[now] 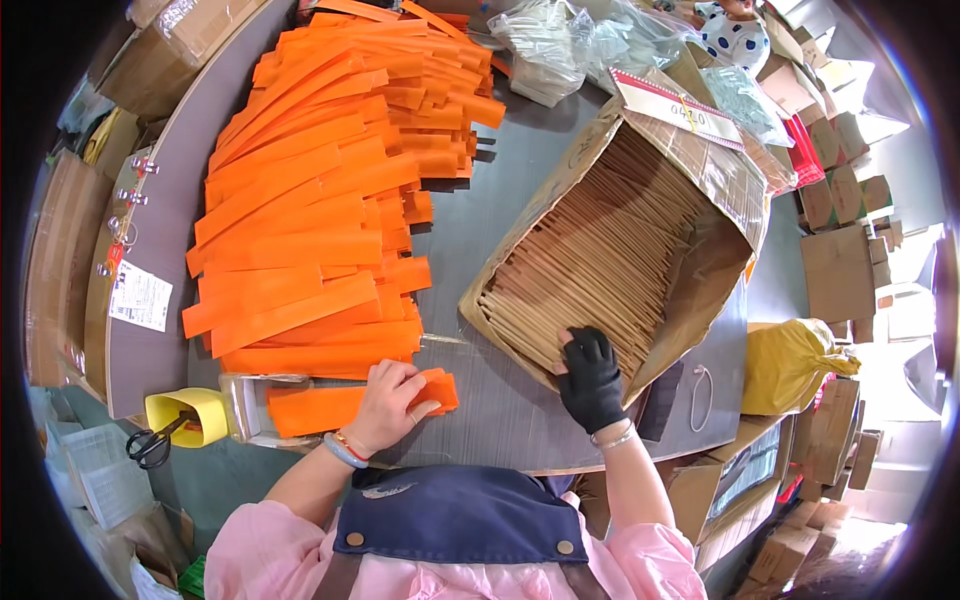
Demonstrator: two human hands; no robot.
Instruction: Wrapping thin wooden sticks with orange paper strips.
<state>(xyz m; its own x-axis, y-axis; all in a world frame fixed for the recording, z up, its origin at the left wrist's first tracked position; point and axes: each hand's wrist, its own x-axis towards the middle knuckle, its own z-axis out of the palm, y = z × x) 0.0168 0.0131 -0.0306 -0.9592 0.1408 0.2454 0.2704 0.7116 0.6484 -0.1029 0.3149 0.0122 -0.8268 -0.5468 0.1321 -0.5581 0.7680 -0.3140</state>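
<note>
My left hand (392,405), bare with bracelets at the wrist, holds a small stack of orange strips (322,409) at its right end, its left end lying in a clear plastic tray (238,412). Above it, a large overlapping pile of orange strips (300,225) covers the left of the grey table. My right hand (592,375), in a black fingerless glove, reaches over the near edge of an open cardboard box (705,315) and touches the brown flat paper-like pieces (585,247) packed inside. Whether its fingers grip one cannot be told.
Black-handled scissors (154,446) stand in a yellow holder (187,416) at the near left edge. Clear plastic bags (547,52) lie at the back. A yellow bag (791,367) and cardboard boxes stand at the right. A person in spotted clothing (735,37) is at the far right.
</note>
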